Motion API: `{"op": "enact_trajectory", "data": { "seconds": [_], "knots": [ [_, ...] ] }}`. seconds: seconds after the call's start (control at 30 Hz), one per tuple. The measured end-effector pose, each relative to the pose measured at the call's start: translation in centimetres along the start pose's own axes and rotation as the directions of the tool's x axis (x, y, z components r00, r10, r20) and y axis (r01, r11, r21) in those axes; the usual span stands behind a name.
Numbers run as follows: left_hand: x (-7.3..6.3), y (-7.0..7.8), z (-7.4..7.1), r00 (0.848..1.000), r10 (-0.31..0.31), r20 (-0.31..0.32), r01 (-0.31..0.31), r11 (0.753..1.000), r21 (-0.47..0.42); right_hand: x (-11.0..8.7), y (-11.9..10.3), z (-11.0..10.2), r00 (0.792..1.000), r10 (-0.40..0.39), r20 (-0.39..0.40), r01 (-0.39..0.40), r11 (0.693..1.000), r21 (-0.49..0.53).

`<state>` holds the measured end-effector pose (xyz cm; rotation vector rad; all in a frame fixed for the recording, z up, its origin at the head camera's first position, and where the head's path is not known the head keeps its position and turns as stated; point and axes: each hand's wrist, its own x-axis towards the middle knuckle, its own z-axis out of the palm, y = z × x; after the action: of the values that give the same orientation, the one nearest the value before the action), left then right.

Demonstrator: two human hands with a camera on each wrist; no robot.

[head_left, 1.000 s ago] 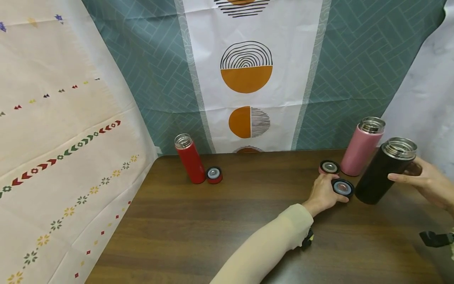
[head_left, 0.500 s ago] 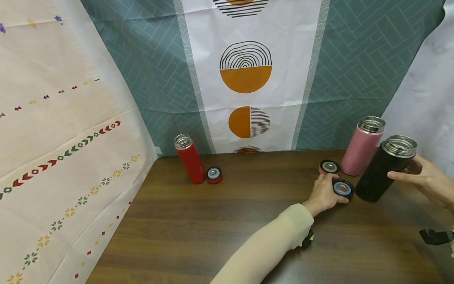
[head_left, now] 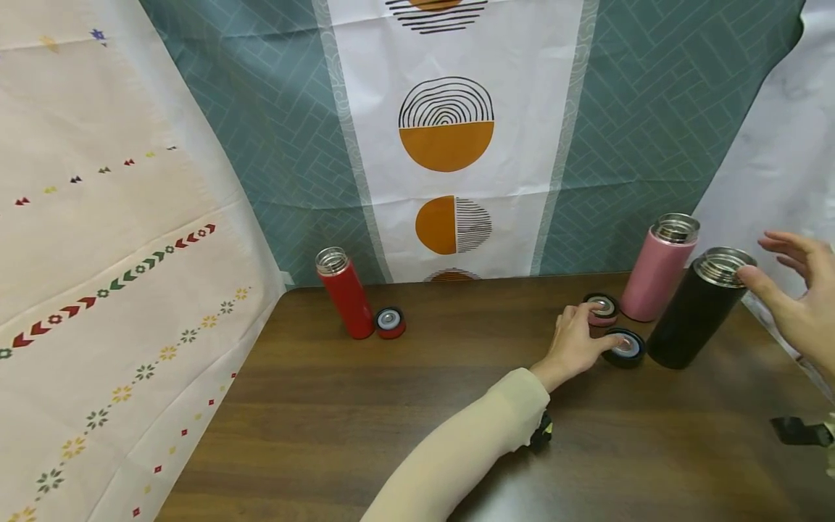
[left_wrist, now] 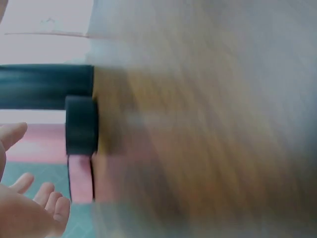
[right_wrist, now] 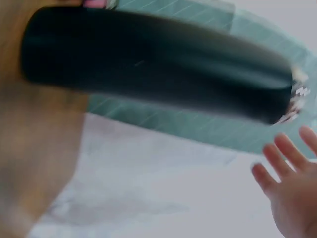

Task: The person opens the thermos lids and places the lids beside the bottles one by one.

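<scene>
My left hand (head_left: 574, 339) is spread beside the black lid (head_left: 625, 349) and the pink lid (head_left: 601, 310), both lying with their inner sides up. In the left wrist view its fingers are apart from the black lid (left_wrist: 81, 125) and the pink lid (left_wrist: 81, 179). A black bottle (head_left: 698, 312) stands uncapped at the right, its steel mouth showing. Next to that bottle's top my right hand (head_left: 799, 290) hovers with spread fingers and holds nothing. The right wrist view shows the hand (right_wrist: 294, 188) apart from the black bottle (right_wrist: 158, 64).
An uncapped pink bottle (head_left: 659, 272) stands just behind the black one. Far left on the wooden table (head_left: 313, 435) are an uncapped red bottle (head_left: 349, 297) and its red lid (head_left: 390, 323). A patterned cloth (head_left: 522, 145) hangs behind the table.
My right hand has let go of the black bottle and risen beside its mouth. The left hand has released the black lid and drawn back a little leftward.
</scene>
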<state>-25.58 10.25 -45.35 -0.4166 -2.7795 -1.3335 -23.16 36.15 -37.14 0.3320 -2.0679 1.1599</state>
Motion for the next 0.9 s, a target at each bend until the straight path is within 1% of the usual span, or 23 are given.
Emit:
{"op": "enact_trajectory", "data": {
  "seconds": [0.07, 0.1, 0.13, 0.2, 0.27, 0.33, 0.43, 0.53, 0.6, 0.7, 0.8, 0.9],
  "knots": [
    [0.0, -0.6, -1.1, 1.000, 0.005, -0.007, -0.005, 0.999, -0.041, 0.2, -1.3, 0.2, 0.995, -0.068, -0.078, 0.063, 0.995, -0.073],
    [0.1, -0.9, -1.7, 1.000, 0.007, -0.012, -0.008, 0.998, -0.066, 0.3, -1.8, 0.3, 0.990, -0.102, -0.098, 0.092, 0.990, -0.104],
    [0.1, -1.2, -2.3, 1.000, 0.011, -0.017, -0.012, 0.995, -0.094, 0.4, -2.3, 0.4, 0.985, -0.137, -0.109, 0.124, 0.985, -0.118],
    [0.1, -1.8, -3.6, 0.999, 0.024, -0.031, -0.028, 0.989, -0.142, 0.6, -3.2, 0.6, 0.977, -0.186, -0.106, 0.172, 0.977, -0.128],
    [0.1, -2.4, -4.9, 0.999, 0.033, -0.041, -0.040, 0.985, -0.168, 0.7, -4.1, 0.9, 0.971, -0.224, -0.088, 0.213, 0.970, -0.112],
    [-0.1, -3.0, -6.2, 0.998, 0.047, -0.048, -0.054, 0.983, -0.174, 0.7, -5.1, 1.3, 0.967, -0.243, -0.074, 0.236, 0.968, -0.083],
    [-0.4, -3.9, -7.9, 0.996, 0.068, -0.064, -0.077, 0.985, -0.157, 0.6, -6.4, 2.2, 0.962, -0.261, -0.074, 0.257, 0.965, -0.058],
    [-0.6, -4.8, -9.2, 0.993, 0.089, -0.074, -0.099, 0.985, -0.143, 0.4, -7.4, 3.6, 0.960, -0.270, -0.072, 0.270, 0.963, -0.004],
    [-0.6, -5.3, -10.1, 0.991, 0.101, -0.085, -0.111, 0.985, -0.131, 0.3, -8.2, 5.0, 0.962, -0.270, -0.045, 0.272, 0.962, 0.030],
    [-0.4, -6.0, -11.6, 0.989, 0.106, -0.106, -0.117, 0.988, -0.103, 0.0, -8.5, 7.4, 0.955, -0.288, 0.062, 0.283, 0.956, 0.078],
    [-0.2, -6.8, -12.9, 0.984, 0.107, -0.140, -0.118, 0.990, -0.077, -0.4, -8.4, 10.1, 0.945, -0.264, 0.191, 0.246, 0.963, 0.113],
    [-0.1, -7.7, -14.0, 0.979, 0.105, -0.173, -0.116, 0.992, -0.055, -0.9, -8.1, 12.4, 0.939, -0.210, 0.271, 0.179, 0.975, 0.133]
  ]
}}
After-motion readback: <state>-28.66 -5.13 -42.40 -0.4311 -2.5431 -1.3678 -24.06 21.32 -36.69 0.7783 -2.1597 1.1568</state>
